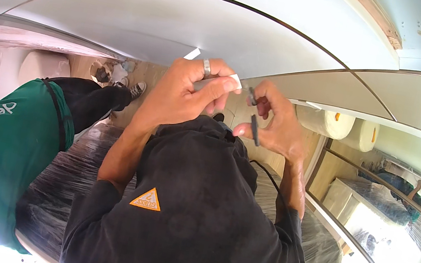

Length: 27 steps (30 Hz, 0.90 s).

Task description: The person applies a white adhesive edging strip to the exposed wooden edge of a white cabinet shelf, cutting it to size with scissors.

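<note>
My left hand (189, 89), with a ring on one finger, is closed on a thin white strip (236, 82) in front of the pale panel. The strip's end pokes out past the thumb and fingertip; another white piece shows behind the knuckles, and I cannot tell if both are one. Close by on the right, my right hand (279, 125) has its thumb and fingers in the spread dark handles of a pair of scissors (254, 130). The scissors are seen nearly edge-on, and their blades are blurred near the strip's end.
A co-worker in a green shirt (18, 137) is close on my left. Below us is a seat wrapped in clear plastic (67, 179). Large pale panels (185, 20) stand ahead. To the right are cream rolls (330, 123) and a mirror (375, 217). A black cable (285, 218) crosses my right arm.
</note>
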Available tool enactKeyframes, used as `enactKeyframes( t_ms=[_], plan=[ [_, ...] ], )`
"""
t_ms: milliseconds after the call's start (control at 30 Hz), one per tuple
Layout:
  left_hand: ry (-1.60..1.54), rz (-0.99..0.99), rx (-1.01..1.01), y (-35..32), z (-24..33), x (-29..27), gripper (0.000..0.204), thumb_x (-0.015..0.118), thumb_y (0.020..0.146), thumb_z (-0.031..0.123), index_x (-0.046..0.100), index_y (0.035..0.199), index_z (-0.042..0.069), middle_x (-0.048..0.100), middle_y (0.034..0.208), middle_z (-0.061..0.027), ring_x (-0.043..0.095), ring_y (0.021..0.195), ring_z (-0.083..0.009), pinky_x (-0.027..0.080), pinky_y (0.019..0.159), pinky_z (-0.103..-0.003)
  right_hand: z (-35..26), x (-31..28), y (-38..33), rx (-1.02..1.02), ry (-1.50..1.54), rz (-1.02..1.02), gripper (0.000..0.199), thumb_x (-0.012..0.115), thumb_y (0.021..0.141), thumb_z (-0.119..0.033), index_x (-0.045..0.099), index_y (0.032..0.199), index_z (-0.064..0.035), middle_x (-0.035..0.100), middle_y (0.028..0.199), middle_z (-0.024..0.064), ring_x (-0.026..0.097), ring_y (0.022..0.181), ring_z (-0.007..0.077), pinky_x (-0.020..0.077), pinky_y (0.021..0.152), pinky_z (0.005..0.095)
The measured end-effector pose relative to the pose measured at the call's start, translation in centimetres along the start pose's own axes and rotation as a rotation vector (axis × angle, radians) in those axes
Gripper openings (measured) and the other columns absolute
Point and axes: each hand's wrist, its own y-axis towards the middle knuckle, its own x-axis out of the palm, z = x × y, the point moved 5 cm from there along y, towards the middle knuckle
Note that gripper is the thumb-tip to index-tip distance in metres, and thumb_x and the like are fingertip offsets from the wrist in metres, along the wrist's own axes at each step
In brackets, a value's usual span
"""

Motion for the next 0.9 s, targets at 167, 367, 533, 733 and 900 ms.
enactKeyframes(
  t_ms=[167,367,533,733,900],
  plan=[
    [-0.055,0.040,0.069,0.2,-0.5,0.0,0.018,0.058,0.099,0.012,0.068,0.093,-0.001,0.060,0.064,-0.0029,0.053,0.056,-0.0063,0.043,0.052,-0.023,-0.4,0.7,-0.2,-0.027,-0.063,0.039,0.070,0.094,0.054,-0.052,0.051,0.089,-0.0084,0.048,0.074,0.0012,0.043,0.063,0.0147,0.0368,0.057,0.0314],
    [-0.011,-0.008,0.053,0.2,-0.4,0.1,0.015,0.057,0.099,0.009,0.067,0.094,-0.002,0.060,0.064,-0.0027,0.054,0.058,-0.0060,0.044,0.052,-0.023,-0.8,0.4,-0.3,-0.043,-0.089,0.024,0.071,0.092,0.057,-0.054,0.052,0.091,-0.0057,0.053,0.075,0.0052,0.046,0.063,0.0192,0.0396,0.057,0.0355],
    [-0.012,-0.041,0.051,0.0,-0.3,0.2,0.015,0.056,0.100,0.009,0.066,0.095,-0.002,0.060,0.064,-0.0021,0.054,0.058,-0.0059,0.044,0.052,-0.023,-0.8,0.8,-0.4,-0.047,-0.008,0.048,0.069,0.094,0.053,-0.051,0.050,0.085,-0.0094,0.041,0.070,-0.0009,0.037,0.062,0.0126,0.0318,0.055,0.0304],
    [-0.019,0.011,0.058,-0.3,-0.6,0.5,0.015,0.057,0.100,0.009,0.066,0.094,-0.002,0.060,0.064,-0.0019,0.054,0.058,-0.0059,0.045,0.052,-0.023,-1.9,0.3,-0.6,-0.064,-0.137,0.093,0.071,0.095,0.051,-0.052,0.050,0.086,-0.0090,0.041,0.070,-0.0009,0.037,0.062,0.0133,0.0303,0.054,0.0319],
    [-0.029,-0.014,0.063,-0.3,-0.9,0.5,0.016,0.057,0.100,0.010,0.067,0.093,-0.001,0.060,0.064,-0.0022,0.054,0.056,-0.0059,0.043,0.051,-0.023,-1.4,0.4,-0.7,-0.073,-0.093,0.076,0.070,0.094,0.052,-0.053,0.050,0.084,-0.0089,0.042,0.069,-0.0009,0.035,0.060,0.0119,0.0293,0.053,0.0310]
  ],
)
